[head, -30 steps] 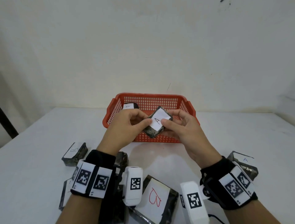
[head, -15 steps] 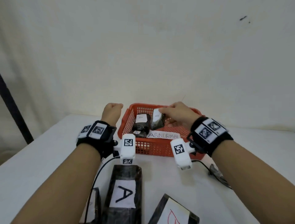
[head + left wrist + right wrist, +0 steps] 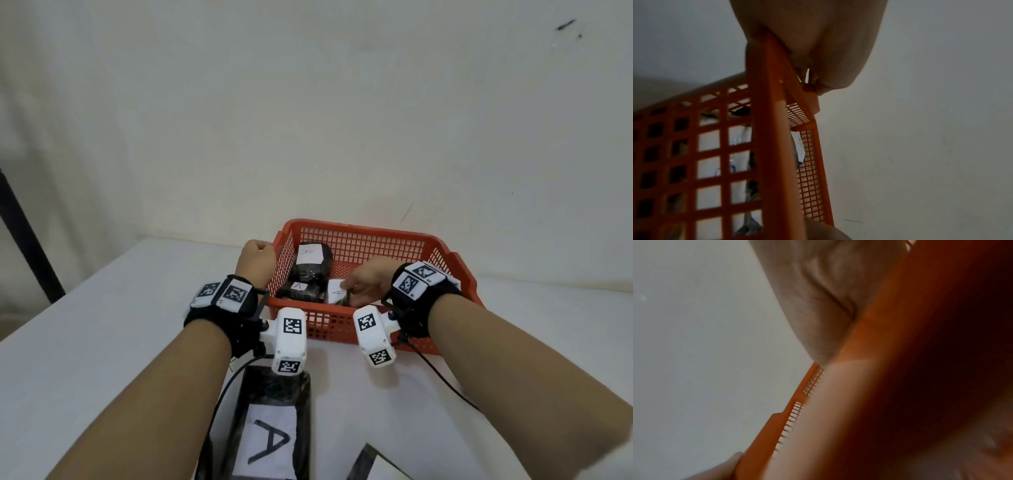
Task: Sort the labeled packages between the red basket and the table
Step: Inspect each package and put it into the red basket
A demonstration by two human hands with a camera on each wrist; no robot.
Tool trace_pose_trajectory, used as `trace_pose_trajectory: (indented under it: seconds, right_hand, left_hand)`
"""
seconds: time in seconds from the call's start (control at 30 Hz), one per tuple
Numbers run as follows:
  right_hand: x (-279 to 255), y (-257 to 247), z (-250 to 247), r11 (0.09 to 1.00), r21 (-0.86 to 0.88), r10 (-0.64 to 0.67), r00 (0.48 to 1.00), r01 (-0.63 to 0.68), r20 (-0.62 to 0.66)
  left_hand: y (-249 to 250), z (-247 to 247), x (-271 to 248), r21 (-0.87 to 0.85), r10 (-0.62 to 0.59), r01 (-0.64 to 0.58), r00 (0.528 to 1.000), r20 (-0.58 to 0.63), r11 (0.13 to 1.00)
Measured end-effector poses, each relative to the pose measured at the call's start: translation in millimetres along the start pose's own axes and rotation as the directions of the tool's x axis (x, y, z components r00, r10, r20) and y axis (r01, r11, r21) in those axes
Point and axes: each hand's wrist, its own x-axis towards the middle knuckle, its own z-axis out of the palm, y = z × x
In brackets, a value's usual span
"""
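We see the left hand (image 3: 257, 261) gripping the basket (image 3: 373, 236) rim at its left corner. The right hand (image 3: 368, 284) reaches inside, fingers on a package (image 3: 337, 295) labelled A; whether it's pinching, we can't tell.

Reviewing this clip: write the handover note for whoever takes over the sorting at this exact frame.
Left hand: grips the left rim of the red basket.
Right hand: inside the basket, holding a small A package low at the front.
Done: two other A packages lie in the basket.
Left: release this one; a large A package and another partly visible package wait on the table.
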Motion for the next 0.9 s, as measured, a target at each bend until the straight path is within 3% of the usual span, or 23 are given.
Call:
trace_pose_trajectory:
  seconds: [0.2, 0.33, 0.43, 0.57, 0.67, 0.8, 0.9]
  right_hand:
    - [-6.6, 5.5, -8.8, 1.000, 0.002, -0.027, 0.999, 0.027, 0.019]
    - [-40.2, -1.1, -27.1, 0.979, -0.053, -0.199, 0.974, 0.194, -0.107]
    - [-75.9, 1.8, -49.5, 0.953, -0.047, -0.304, 0.939, 0.301, -0.158]
    - [-124.9, 27.5, -84.7, 0.937, -0.068, -0.348, 0.900, 0.342, -0.264]
    - [-155.1, 64.0, -105.8, 0.946, -0.097, -0.325, 0.891, 0.311, -0.316]
    - [-178.5, 126.4, -112.8, 0.960, -0.193, -0.265, 0.890, 0.206, -0.371]
    - [-175.6, 165.6, -102.3, 0.962, -0.242, -0.213, 0.904, 0.128, -0.371]
  left_hand:
    - [5.6, -5.5, -15.0, 0.008, 0.033, -0.033, 0.998, -0.051, 0.999]
    - [21.2, -10.8, -39.2, 0.079, 0.156, -0.145, 0.975, -0.157, 0.986]
    - [45.3, -1.0, -70.8, 0.044, 0.273, -0.269, 0.953, -0.135, 0.962]
    - [72.7, 31.2, -109.1, -0.102, 0.310, -0.308, 0.951, 0.000, 0.946]
    - [81.7, 66.0, -139.1, -0.124, 0.260, -0.237, 0.941, 0.218, 0.964]
    - [70.1, 111.9, -176.2, -0.001, 0.179, -0.206, 0.849, 0.497, 0.979]
    - [53.2, 137.0, -197.3, 0.157, 0.058, -0.198, 0.778, 0.626, 0.968]
